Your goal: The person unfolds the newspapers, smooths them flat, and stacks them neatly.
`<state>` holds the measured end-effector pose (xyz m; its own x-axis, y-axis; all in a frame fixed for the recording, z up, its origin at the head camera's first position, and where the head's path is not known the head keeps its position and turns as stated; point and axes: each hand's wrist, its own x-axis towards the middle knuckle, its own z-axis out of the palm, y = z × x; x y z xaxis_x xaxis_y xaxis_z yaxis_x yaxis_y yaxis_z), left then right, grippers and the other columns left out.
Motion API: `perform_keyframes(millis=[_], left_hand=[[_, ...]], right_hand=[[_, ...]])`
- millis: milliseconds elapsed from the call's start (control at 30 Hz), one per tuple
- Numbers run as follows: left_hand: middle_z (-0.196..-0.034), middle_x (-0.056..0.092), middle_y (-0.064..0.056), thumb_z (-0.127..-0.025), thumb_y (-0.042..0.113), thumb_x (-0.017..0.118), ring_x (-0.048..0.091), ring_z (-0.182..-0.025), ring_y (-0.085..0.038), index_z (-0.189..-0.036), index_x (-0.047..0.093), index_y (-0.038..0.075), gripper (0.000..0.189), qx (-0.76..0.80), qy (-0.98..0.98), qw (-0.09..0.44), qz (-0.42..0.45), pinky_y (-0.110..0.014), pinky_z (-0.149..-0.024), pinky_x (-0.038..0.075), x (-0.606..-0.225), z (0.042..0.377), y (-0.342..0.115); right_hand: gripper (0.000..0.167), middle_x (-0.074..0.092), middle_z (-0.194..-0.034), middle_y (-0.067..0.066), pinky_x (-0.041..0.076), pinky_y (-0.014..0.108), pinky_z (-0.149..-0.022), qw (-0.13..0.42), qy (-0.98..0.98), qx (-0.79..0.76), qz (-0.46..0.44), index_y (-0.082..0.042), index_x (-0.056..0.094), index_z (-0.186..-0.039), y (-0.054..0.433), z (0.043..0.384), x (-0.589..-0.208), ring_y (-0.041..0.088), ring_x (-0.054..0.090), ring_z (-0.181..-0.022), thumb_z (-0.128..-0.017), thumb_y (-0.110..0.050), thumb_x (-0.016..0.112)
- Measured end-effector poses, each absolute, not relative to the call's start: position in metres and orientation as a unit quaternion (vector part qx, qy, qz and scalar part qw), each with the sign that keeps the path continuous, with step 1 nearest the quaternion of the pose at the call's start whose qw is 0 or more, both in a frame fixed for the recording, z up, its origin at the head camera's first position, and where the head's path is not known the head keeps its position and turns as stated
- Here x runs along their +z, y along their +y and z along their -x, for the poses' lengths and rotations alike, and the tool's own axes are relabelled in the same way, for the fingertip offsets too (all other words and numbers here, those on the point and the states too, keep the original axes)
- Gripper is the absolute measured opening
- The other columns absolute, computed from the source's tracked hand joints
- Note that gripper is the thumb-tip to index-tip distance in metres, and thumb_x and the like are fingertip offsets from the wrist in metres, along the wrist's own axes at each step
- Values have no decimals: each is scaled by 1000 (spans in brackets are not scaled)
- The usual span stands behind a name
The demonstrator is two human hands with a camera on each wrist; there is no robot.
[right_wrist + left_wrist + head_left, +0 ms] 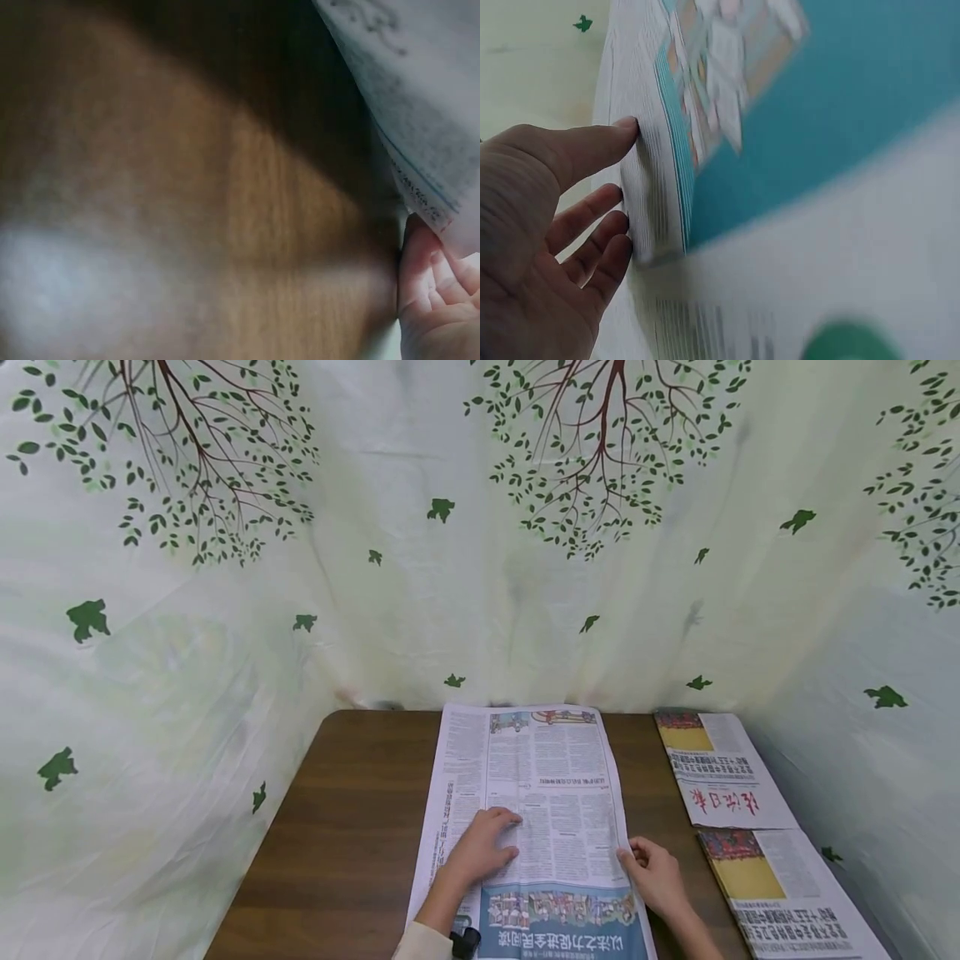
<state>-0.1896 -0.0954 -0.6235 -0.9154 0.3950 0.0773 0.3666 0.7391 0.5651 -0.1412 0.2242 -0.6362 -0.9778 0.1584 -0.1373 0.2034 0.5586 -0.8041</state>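
Observation:
A long newspaper (547, 827) lies lengthwise on the brown table, its columns of print facing up and a blue illustrated band across its near end. My left hand (480, 850) rests on its left half, thumb and fingers spread apart. The left wrist view shows that hand (562, 202) with its fingertips against the printed paper, beside the blue picture. At the right edge of the newspaper, my right hand (656, 872) pinches the margin between thumb and fingers. In the right wrist view the paper's edge (427, 180) rises off the table above the curled fingers (420, 262).
On the right of the table (345, 827) lie two folded newspapers, one farther back (731, 777) and one nearer (795, 893), each with a yellow and red picture. A pale curtain (525, 610) printed with leaves and branches surrounds the table at the back and sides.

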Motion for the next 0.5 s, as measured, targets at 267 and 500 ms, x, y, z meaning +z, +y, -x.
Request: perform_keyframes(millis=[267, 500], left_hand=[[-135, 64, -1, -86, 11, 75, 57, -123, -24, -132, 69, 15, 46, 319, 918, 39, -231, -40, -107, 49, -619, 185, -67], [-133, 65, 0, -74, -7, 63, 61, -116, -18, -133, 67, 14, 63, 332, 905, 59, -260, -33, -100, 51, -617, 188, -53]], right_hand=[[23, 69, -86, 3, 46, 25, -65, 23, 879, -464, -112, -4, 73, -109, 224, 143, -633, 12, 59, -74, -100, -23, 67], [35, 74, -102, 10, 50, 25, -68, 14, 870, -475, -131, -2, 69, -124, 227, 145, -633, 12, 64, -84, -101, -28, 65]])
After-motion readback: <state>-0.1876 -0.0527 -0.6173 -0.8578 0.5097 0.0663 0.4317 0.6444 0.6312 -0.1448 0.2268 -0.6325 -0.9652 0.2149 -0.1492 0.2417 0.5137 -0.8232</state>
